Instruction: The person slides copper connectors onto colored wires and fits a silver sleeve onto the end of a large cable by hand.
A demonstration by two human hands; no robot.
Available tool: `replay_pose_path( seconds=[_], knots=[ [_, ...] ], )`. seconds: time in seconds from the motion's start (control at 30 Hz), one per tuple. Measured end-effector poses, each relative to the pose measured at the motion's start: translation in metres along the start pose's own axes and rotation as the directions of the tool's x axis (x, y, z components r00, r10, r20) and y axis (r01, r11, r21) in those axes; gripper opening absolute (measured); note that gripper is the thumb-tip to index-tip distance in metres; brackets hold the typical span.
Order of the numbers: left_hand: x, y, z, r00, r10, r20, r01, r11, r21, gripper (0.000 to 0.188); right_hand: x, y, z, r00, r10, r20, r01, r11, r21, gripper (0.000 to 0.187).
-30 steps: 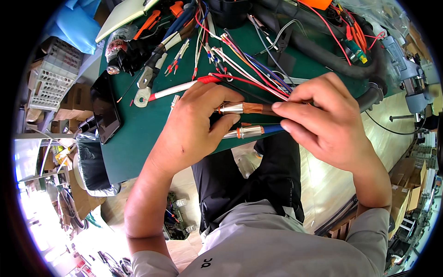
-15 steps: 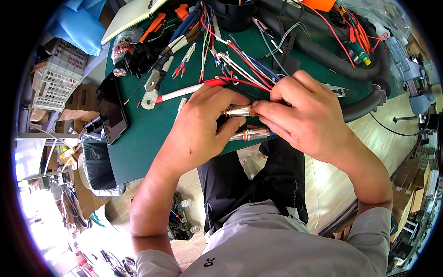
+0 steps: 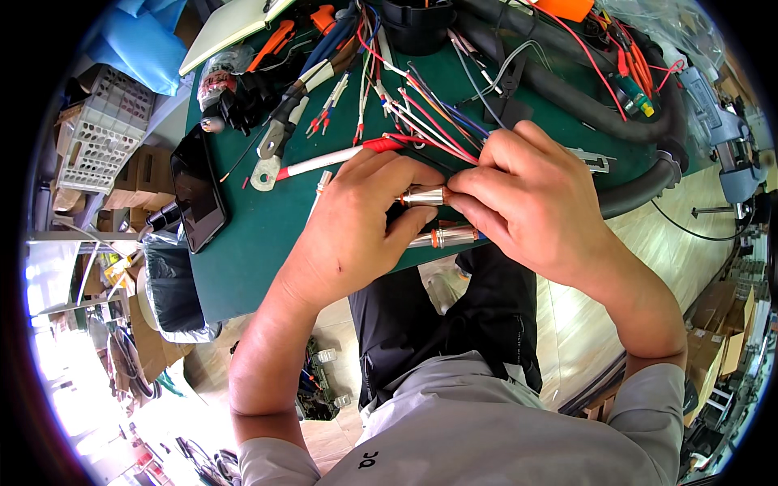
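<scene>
My left hand (image 3: 344,219) is closed round a silver metal connector pin (image 3: 424,196) with an orange ring, its thumb below and its index finger above. At the pin's right end my right hand (image 3: 539,206) pinches with thumb and fingers. A small copper-coloured part shows there, mostly hidden by the fingertips. Just below lies a second silver pin (image 3: 455,236) with an orange ring, near the table's front edge. Beyond the hands, a bundle of thin coloured wires (image 3: 429,121) fans out. Left of them is a white cable with red sleeving (image 3: 324,164), beside a metal ring lug (image 3: 264,173).
A green table (image 3: 235,279) lies under the work. A black phone (image 3: 197,190) stands at its left edge, near a lined bin (image 3: 174,283). Thick black conduit (image 3: 600,109) curves round the right side. An orange-handled tool (image 3: 274,44) lies at the back left.
Both hands keep their places on the pin. My right fingertips sit slightly closer over its end, and less of the copper-coloured part shows. The view has shifted slightly.
</scene>
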State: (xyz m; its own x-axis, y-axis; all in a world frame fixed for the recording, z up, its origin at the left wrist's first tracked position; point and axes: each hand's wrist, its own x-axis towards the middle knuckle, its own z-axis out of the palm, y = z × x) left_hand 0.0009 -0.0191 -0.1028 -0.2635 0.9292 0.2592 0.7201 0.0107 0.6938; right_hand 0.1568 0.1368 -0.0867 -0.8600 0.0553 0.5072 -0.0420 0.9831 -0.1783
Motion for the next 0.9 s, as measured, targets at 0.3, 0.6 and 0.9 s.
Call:
replay_pose_path(
  seconds=[0.3,0.6,0.9],
  knots=[
    [0.0007,0.0002,-0.0003,1.0,0.0,0.006,0.0,1.0,0.005,0.027,0.0033,0.0005,-0.0008,0.999,0.031,0.03,-0.032,0.999,0.043,0.017],
    [0.0001,-0.0009,0.0008,1.0,0.02,-0.009,-0.019,1.0,0.02,0.026,0.0025,0.0012,-0.0006,0.999,0.025,0.042,-0.026,0.999,0.043,0.016],
    [0.0007,0.001,0.0008,1.0,0.011,-0.009,-0.011,1.0,0.002,0.026,-0.0029,0.0016,-0.0035,0.999,-0.002,0.047,0.002,1.0,0.001,0.018]
  ],
)
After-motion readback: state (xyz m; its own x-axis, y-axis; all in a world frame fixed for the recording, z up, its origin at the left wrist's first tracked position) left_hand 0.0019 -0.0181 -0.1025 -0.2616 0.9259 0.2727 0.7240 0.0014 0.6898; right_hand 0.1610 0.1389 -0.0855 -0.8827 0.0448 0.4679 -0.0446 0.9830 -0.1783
